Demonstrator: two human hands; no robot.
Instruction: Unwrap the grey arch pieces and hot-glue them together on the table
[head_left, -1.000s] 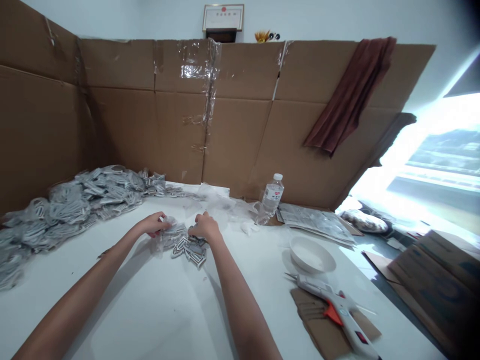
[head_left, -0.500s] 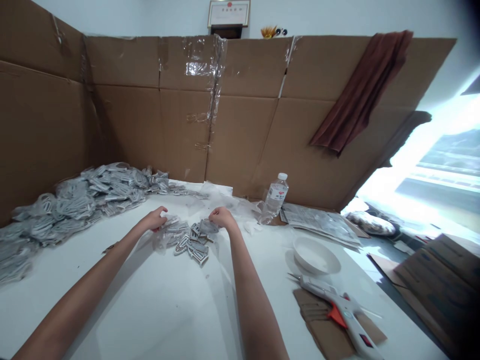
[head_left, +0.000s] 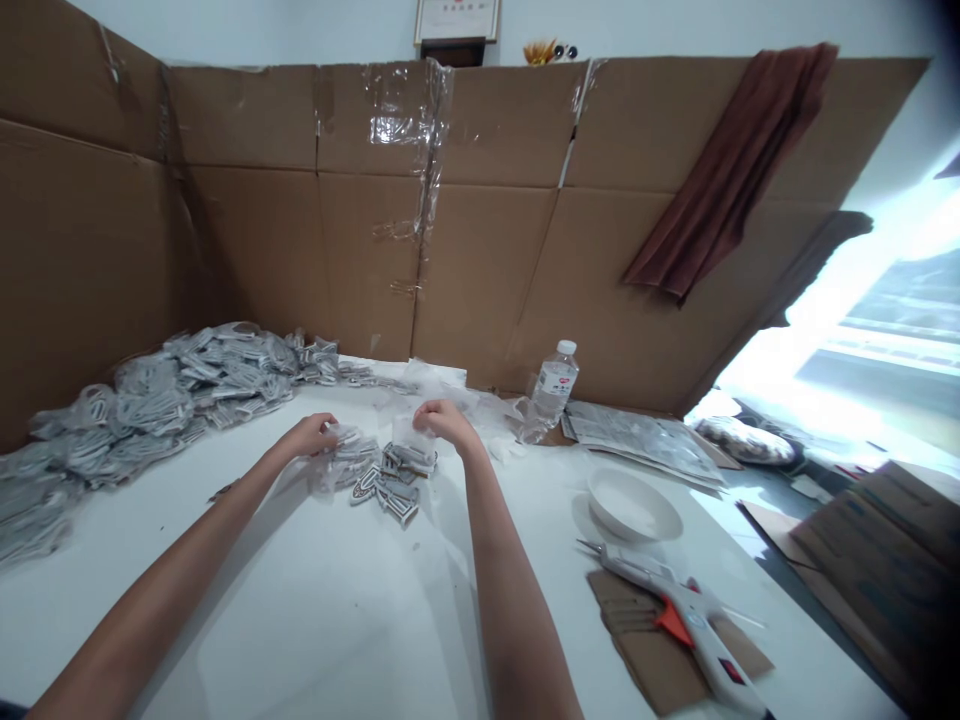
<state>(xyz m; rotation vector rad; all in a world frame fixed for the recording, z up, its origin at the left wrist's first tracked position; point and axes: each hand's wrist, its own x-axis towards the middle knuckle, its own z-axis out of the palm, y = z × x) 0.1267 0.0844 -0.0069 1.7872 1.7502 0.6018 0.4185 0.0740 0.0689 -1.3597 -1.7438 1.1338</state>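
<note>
My left hand (head_left: 310,436) rests on the white table (head_left: 315,620), fingers closed on a clear plastic bag of grey patches (head_left: 341,462). My right hand (head_left: 442,420) is closed in a pinch on another small clear bag with patches (head_left: 411,452), lifted slightly above the table. A few loose grey and white patches (head_left: 390,495) lie between and just in front of both hands.
A large heap of bagged patches (head_left: 150,400) fills the left side by the cardboard wall (head_left: 480,250). A water bottle (head_left: 555,385), flat sheets (head_left: 645,445), a white bowl (head_left: 634,505) and a glue gun (head_left: 686,625) on cardboard pieces (head_left: 660,660) stand right.
My right hand has moved right and away from the left, lifting a small bag off the little pile. The left hand stays almost in place.
</note>
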